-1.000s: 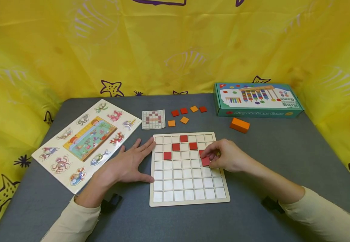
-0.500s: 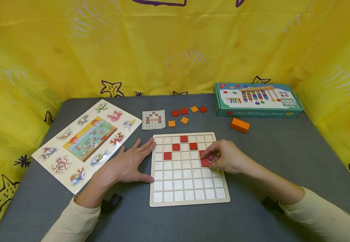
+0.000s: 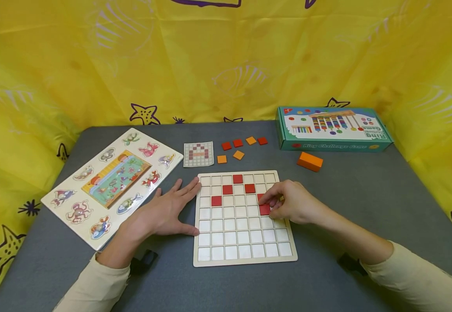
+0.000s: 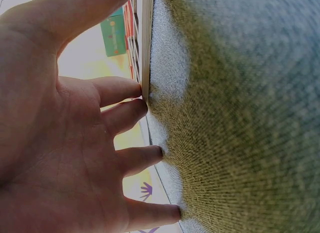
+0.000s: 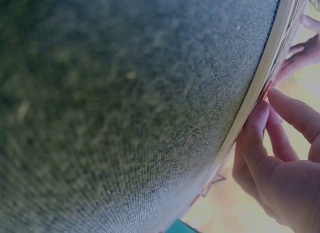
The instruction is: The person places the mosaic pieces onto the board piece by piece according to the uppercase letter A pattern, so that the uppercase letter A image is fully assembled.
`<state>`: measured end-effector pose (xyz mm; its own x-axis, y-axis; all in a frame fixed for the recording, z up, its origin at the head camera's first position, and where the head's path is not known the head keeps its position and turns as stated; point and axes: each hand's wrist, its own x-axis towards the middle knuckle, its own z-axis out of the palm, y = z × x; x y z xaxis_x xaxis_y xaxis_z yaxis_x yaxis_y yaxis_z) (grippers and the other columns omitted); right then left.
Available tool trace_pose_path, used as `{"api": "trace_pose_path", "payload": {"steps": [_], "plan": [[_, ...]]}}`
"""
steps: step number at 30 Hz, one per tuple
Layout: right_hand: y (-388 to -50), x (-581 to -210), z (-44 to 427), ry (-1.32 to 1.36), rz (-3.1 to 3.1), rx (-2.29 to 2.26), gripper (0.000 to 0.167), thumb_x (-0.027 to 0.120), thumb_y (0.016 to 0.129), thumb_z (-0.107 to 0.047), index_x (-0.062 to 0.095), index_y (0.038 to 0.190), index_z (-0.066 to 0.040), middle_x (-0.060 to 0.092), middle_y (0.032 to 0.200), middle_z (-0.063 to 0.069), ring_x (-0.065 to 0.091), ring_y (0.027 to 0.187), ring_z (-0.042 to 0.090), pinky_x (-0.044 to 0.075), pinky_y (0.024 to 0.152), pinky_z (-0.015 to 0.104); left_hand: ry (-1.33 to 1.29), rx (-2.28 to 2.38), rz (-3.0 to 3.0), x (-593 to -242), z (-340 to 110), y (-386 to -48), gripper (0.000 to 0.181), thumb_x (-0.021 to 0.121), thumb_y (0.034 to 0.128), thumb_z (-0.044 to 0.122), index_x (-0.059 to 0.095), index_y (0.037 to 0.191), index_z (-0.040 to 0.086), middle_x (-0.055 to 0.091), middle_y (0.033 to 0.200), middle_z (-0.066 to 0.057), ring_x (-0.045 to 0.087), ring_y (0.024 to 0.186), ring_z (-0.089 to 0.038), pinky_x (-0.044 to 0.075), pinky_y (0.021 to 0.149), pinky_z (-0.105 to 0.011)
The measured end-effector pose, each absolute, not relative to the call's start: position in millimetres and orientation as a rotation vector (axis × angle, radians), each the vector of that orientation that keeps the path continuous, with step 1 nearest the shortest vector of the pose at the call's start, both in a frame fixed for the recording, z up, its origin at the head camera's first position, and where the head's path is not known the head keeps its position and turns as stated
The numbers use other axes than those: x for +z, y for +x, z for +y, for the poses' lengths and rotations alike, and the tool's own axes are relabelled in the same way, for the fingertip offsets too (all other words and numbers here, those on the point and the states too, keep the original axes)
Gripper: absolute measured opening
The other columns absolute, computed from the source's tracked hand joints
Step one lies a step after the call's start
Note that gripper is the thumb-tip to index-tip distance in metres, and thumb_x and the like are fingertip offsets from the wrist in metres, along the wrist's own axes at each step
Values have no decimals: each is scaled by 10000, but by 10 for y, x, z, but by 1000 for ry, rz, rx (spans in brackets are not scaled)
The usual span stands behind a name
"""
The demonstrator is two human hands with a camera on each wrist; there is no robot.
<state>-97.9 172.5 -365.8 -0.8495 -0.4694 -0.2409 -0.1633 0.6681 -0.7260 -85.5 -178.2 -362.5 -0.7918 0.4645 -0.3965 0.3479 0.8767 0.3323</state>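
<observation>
A light wooden grid board (image 3: 245, 263) lies flat on the grey table, with several red square tiles in its upper cells. My left hand (image 3: 167, 212) rests beside its left edge with the fingers spread, the thumb and foremost fingertips touching the board's side. On the board's right side, my right hand (image 3: 293, 203) pinches a red tile (image 3: 264, 210) with thumb and fingertips, low at a cell. The right wrist view shows the right hand (image 5: 285, 163) against the board edge, with only a sliver of red between the fingertips. Another red tile above is partly covered by the fingers.
Behind the board lie loose orange tiles (image 3: 238, 154) and red tiles (image 3: 237, 143), beside a small pattern card (image 3: 198, 164). A sea-animal puzzle board (image 3: 140, 149) is on the left. At the back right are a green game box (image 3: 331, 146) and an orange block (image 3: 309, 161).
The red tile under my right fingers has shifted slightly and now sits squarer in its cell; the right hand dipped a little with it. My left hand has stayed put.
</observation>
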Motion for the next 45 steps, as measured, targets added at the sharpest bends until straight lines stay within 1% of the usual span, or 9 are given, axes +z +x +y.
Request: {"api": "trace_pose_path", "payload": {"steps": [8,15,18,24,30,35,41,45], "plan": [[-985,-3648,1731,-521,2475,-1018,269,829,771,15,826,1005,-119,719,946,12,607,823,171,514,690,223,593,346,2572,-3613,-1787,-850,1192,812,788,669,185,1687,202,84,1772,-6,94,1594,-488,132,1102,-865],[-1019,-3645,1735,-557,2468,-1049,209,848,810,-52,825,1003,-129,730,918,1,616,820,154,515,695,233,602,342,2578,-3604,-1793,-849,1191,813,789,668,189,1686,196,88,1771,-13,96,1593,-491,136,1098,-867],[-1048,-3644,1744,-557,2459,-1074,207,849,815,-61,823,1013,-116,738,908,7,627,820,157,517,698,236,606,342,2580,-3609,-1795,-848,1193,815,786,667,192,1685,191,92,1771,-19,97,1592,-493,137,1097,-868],[-1154,-3683,1780,-551,2461,-1171,231,853,854,-106,808,1080,-92,760,987,44,635,855,177,523,766,260,605,341,2585,-3616,-1790,-844,1193,818,786,663,190,1686,194,94,1771,-14,105,1592,-490,146,1099,-864],[-1316,-3694,1794,-487,2501,-1278,256,832,881,-105,783,1127,-52,734,967,68,633,870,216,516,773,253,609,343,2588,-3626,-1789,-841,1193,820,786,660,193,1685,190,96,1771,-16,108,1591,-490,147,1099,-864],[-1473,-3668,1776,-393,2527,-1332,268,801,903,-75,766,1165,-29,741,1060,131,643,928,254,530,787,233,606,345,2586,-3633,-1788,-842,1194,820,784,662,192,1685,194,93,1771,-12,105,1592,-489,144,1097,-866],[-1693,-3632,1719,-302,2526,-1368,323,782,912,-56,730,1227,-9,726,1170,187,648,1008,281,544,791,210,611,343,2586,-3636,-1790,-844,1190,818,789,660,187,1687,200,89,1772,-5,104,1594,-484,145,1099,-864],[-1852,-3616,1676,-269,2571,-1361,336,767,925,-55,713,1251,2,712,1208,202,648,1050,293,542,837,246,611,347,2587,-3635,-1790,-842,1189,818,788,659,190,1686,199,94,1771,-7,105,1594,-485,147,1100,-863]]}}
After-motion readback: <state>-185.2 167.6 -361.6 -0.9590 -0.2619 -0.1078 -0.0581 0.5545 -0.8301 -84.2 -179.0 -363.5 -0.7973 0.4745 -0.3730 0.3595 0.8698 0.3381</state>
